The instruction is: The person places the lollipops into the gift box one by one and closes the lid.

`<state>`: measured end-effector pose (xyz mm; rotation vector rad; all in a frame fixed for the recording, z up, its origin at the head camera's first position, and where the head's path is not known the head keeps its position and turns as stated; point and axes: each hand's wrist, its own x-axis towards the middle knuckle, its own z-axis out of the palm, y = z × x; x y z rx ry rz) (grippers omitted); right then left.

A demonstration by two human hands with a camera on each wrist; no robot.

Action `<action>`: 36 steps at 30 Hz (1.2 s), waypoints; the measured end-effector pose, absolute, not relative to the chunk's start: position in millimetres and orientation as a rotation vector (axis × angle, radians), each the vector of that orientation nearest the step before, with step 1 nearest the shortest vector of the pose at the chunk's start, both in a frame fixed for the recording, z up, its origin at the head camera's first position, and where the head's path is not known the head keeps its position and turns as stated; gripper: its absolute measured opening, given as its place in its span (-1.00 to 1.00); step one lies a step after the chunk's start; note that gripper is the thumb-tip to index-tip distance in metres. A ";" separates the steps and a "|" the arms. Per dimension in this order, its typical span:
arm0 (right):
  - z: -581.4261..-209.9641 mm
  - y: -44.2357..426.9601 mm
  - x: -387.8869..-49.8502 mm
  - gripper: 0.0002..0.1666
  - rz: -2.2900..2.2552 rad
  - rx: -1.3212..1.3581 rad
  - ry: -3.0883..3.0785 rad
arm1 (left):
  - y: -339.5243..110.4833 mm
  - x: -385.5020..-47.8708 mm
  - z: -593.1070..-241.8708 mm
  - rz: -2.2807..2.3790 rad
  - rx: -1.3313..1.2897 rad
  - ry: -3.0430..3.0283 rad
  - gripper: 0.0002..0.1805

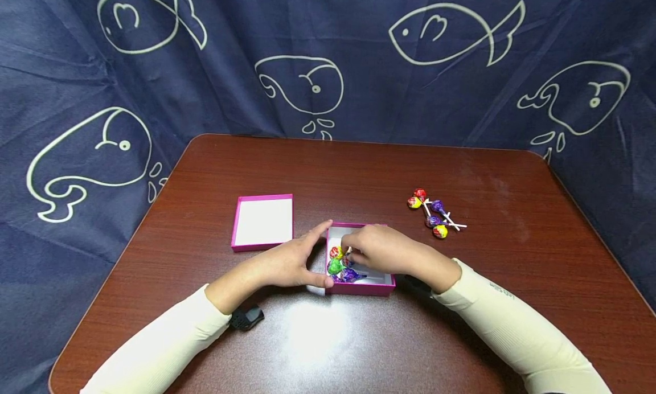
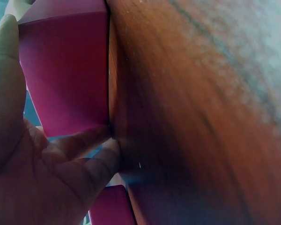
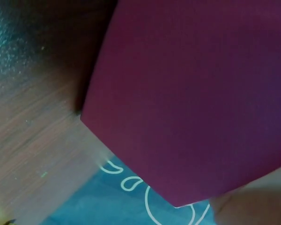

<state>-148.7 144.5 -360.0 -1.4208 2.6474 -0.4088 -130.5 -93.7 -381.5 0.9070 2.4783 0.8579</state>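
A pink box [image 1: 360,289] with a pale inside stands near the middle of the table. My left hand [image 1: 290,261] spans its left side, thumb at the near corner and index finger at the far corner. In the left wrist view, the thumb and fingers brace the box's pink wall [image 2: 68,70]. Inside the box my right hand [image 1: 386,250] has curled fingers around a lollipop [image 1: 347,261], mostly hidden by them. Beside it lie a green lollipop [image 1: 335,266], a purple lollipop [image 1: 351,275] and a red-yellow lollipop [image 1: 335,252]. The right wrist view shows mainly the box's outer wall [image 3: 187,103].
Left of the box lies its pink-rimmed lid [image 1: 262,247], white inside facing up. Several lollipops [image 1: 433,221] with white sticks are scattered on the brown table [image 1: 359,172] to the right. A dark blue curtain [image 1: 225,92] with drawn fish and whales hangs behind.
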 end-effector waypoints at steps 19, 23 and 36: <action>-360.3 143.5 -149.0 -0.87 -0.306 -1.368 2.636 | -94.9 -131.9 -384.3 0.856 0.907 2.470 0.26; -359.2 143.0 -148.7 -0.83 -0.298 -1.353 2.645 | -94.8 -131.7 -384.7 0.859 0.909 2.472 0.26; -339.9 164.4 -146.1 -0.78 -0.491 -1.351 2.719 | -93.9 -131.9 -384.0 0.852 0.894 2.477 0.27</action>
